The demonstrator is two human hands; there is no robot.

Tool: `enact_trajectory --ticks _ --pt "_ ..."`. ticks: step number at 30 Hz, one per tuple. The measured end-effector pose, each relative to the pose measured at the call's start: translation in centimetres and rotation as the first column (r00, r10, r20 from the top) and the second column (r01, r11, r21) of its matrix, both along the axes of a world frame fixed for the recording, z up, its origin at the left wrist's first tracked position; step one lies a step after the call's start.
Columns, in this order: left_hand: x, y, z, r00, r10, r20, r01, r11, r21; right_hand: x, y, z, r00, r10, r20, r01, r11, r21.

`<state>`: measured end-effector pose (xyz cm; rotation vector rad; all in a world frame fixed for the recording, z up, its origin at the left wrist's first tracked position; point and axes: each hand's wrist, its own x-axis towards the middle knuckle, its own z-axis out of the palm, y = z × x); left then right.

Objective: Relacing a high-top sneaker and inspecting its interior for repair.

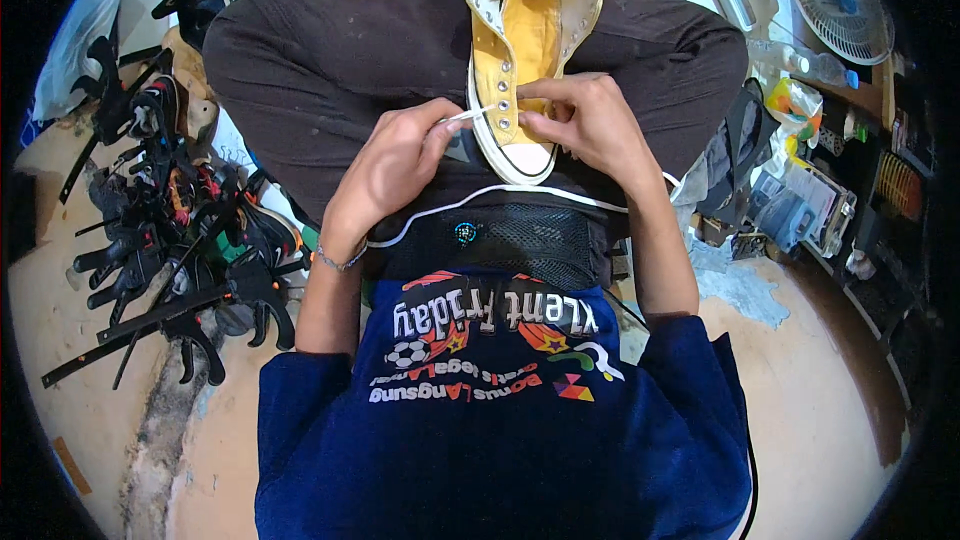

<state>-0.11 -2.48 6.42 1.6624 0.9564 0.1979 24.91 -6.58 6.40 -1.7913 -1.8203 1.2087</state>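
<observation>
A yellow high-top canvas shoe (530, 35) with a white toe cap rests on my crossed legs, toe toward me. My left hand (395, 162) pinches the tip of a white shoelace (470, 202) just left of the metal eyelets. The lace loops down across my lap and runs to the right. My right hand (590, 120) grips the shoe's front at the right side, fingers over the lower eyelets. A thin bracelet circles my left wrist.
A heap of black bar clamps (170, 240) lies on the floor to my left. A white fan (838, 0), bottles and packets (800, 195) crowd the right side. A plastic bag (70, 50) sits far left. Bare tan floor lies lower right.
</observation>
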Motion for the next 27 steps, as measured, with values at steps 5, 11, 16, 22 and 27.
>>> enact_trajectory --ticks 5,11,16,22,27 --pt "1.1 -0.3 -0.3 0.996 -0.074 -0.041 0.078 0.992 0.097 0.4 -0.2 -1.0 0.997 0.042 -0.062 -0.039 0.998 0.039" --pt "1.4 -1.0 -0.8 0.994 -0.079 -0.073 0.085 0.994 0.072 0.5 -0.4 -1.8 0.993 0.030 -0.113 -0.027 0.999 0.028" --pt "1.5 -1.1 -1.0 0.997 -0.051 -0.061 0.055 0.996 0.074 0.6 -0.4 -2.0 0.991 0.036 -0.125 -0.030 0.998 0.050" --pt "1.8 -0.7 -1.0 0.993 -0.096 -0.073 0.099 0.994 0.041 0.7 -0.7 -2.5 0.991 0.028 -0.132 -0.018 0.997 0.077" --pt "1.9 -0.8 -1.2 0.996 -0.091 -0.011 0.091 0.995 0.042 0.6 -1.1 -2.9 0.980 0.014 -0.196 0.014 0.990 0.142"
